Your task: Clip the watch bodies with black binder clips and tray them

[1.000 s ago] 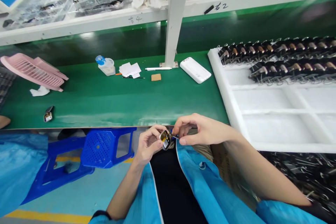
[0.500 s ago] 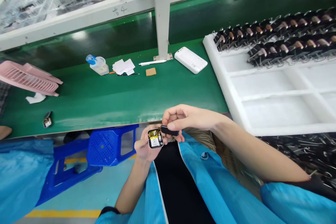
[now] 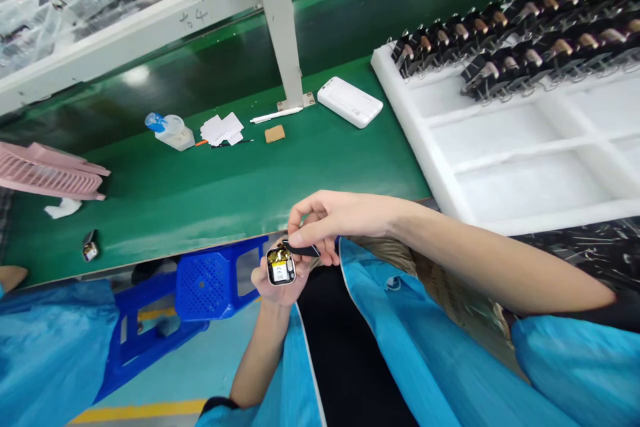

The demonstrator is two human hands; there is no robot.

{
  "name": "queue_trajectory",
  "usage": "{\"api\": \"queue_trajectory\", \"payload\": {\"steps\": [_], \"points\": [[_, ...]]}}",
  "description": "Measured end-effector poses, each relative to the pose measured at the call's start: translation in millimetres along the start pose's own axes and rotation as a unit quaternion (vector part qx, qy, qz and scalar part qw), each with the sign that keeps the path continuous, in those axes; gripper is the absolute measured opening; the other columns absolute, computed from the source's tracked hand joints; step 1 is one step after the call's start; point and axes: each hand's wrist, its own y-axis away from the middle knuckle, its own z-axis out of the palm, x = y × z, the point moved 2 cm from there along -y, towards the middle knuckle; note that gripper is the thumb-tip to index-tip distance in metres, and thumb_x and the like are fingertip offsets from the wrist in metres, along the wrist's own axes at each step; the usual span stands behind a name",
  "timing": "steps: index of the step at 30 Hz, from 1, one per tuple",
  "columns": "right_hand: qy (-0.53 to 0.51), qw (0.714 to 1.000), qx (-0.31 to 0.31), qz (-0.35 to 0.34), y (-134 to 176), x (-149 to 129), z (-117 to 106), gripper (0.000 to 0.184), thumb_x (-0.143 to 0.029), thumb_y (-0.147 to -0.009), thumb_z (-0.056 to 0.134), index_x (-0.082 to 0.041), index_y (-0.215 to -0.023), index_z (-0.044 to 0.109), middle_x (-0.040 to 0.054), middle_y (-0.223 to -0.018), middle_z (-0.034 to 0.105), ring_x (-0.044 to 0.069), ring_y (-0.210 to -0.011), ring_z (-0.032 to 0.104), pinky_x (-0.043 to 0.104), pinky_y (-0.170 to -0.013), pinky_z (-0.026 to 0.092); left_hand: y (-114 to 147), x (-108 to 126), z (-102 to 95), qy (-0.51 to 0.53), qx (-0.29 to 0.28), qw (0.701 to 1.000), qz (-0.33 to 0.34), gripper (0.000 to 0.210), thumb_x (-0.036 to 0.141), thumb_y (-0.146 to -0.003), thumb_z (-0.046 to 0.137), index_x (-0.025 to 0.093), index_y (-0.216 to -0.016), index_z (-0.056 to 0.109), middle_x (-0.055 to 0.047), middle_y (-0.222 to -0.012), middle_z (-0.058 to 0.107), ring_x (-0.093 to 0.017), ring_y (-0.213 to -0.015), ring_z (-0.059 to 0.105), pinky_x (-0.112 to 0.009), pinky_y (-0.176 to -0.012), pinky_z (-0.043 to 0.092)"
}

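Over the table's front edge, my left hand (image 3: 270,288) cradles an open smartwatch case (image 3: 281,272). A silvery battery with yellow tape shows inside it, along with gold-coloured flex parts. My right hand (image 3: 325,220) pinches the black watch screen (image 3: 306,251) between thumb and fingers. That screen is tilted, nearly edge-on, at the case's upper right edge. Gold flex lies between the two, though whether it joins them I cannot tell. My right fingertips are partly hidden behind the screen.
On the green table (image 3: 200,193) are a blue-capped bottle (image 3: 173,132), paper slips (image 3: 220,128), a white pen (image 3: 277,115), a tan block (image 3: 275,134), a white power bank (image 3: 350,102), a pink fan (image 3: 47,170) and another open watch (image 3: 90,247). A foam tray (image 3: 445,173) holds clipped pieces.
The view has shifted, so the table things appear further left. The black screen has tilted more edge-on and its near end now reaches the case's upper edge. Both hands keep their holds.
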Motion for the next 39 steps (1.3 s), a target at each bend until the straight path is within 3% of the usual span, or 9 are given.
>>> {"api": "queue_trajectory", "payload": {"steps": [8,13,17,20,25,39], "points": [[0.017,0.999,-0.002,-0.027,2,6,-4,0.047,-0.053,-0.077,0.092,-0.016,-0.092,0.067,0.0005,-0.072,0.073,0.011,-0.058,0.066,0.021,-0.055,0.055,-2,4,3.0,-0.019,-0.04,0.999,0.016,0.057,0.08,-0.069,0.08,0.025,-0.08,0.069,-0.001,-0.072,0.064,-0.016,-0.062,0.059,-0.028,-0.056,0.05],[0.093,0.991,0.024,-0.095,17,13,-5,0.031,-0.037,-0.087,0.085,-0.016,-0.104,0.07,0.0045,-0.094,0.078,0.015,-0.08,0.071,0.027,-0.074,0.058,-3,30,15.3,-0.09,-0.072,0.986,0.122,0.043,0.053,-0.07,0.091,0.02,-0.067,0.064,-0.006,-0.088,0.071,-0.017,-0.07,0.065,-0.03,-0.065,0.053],[0.215,0.964,0.063,-0.143,32,15,-2,0.036,-0.036,-0.091,0.082,-0.019,-0.122,0.072,0.0054,-0.106,0.078,0.018,-0.088,0.072,0.029,-0.08,0.059,2,45,18.1,-0.189,-0.09,0.96,0.188,0.032,0.042,-0.077,0.091,0.018,-0.072,0.07,-0.01,-0.098,0.075,-0.023,-0.085,0.069,-0.034,-0.079,0.054],[0.324,0.922,0.085,-0.192,39,14,3,0.038,-0.034,-0.094,0.081,-0.022,-0.13,0.074,0.0063,-0.11,0.078,0.021,-0.092,0.072,0.03,-0.082,0.057,6,48,16.8,-0.234,-0.1,0.946,0.202,0.029,0.041,-0.08,0.089,0.018,-0.075,0.071,-0.012,-0.103,0.075,-0.025,-0.09,0.069,-0.035,-0.083,0.052],[0.418,0.873,0.074,-0.241,43,20,8,0.037,-0.03,-0.101,0.074,-0.027,-0.137,0.074,0.01,-0.125,0.074,0.024,-0.104,0.072,0.033,-0.089,0.056,10,49,19.5,-0.255,-0.118,0.934,0.223,0.025,0.038,-0.085,0.087,0.019,-0.077,0.072,-0.012,-0.106,0.074,-0.025,-0.094,0.069,-0.034,-0.084,0.052],[0.453,0.846,0.083,-0.267,46,24,11,0.028,-0.028,-0.101,0.074,-0.024,-0.129,0.074,0.01,-0.12,0.073,0.023,-0.1,0.073,0.033,-0.086,0.057,17,51,19.8,-0.316,-0.111,0.904,0.266,0.023,0.039,-0.088,0.083,0.021,-0.078,0.073,-0.013,-0.108,0.076,-0.027,-0.093,0.07,-0.039,-0.084,0.053]]}}
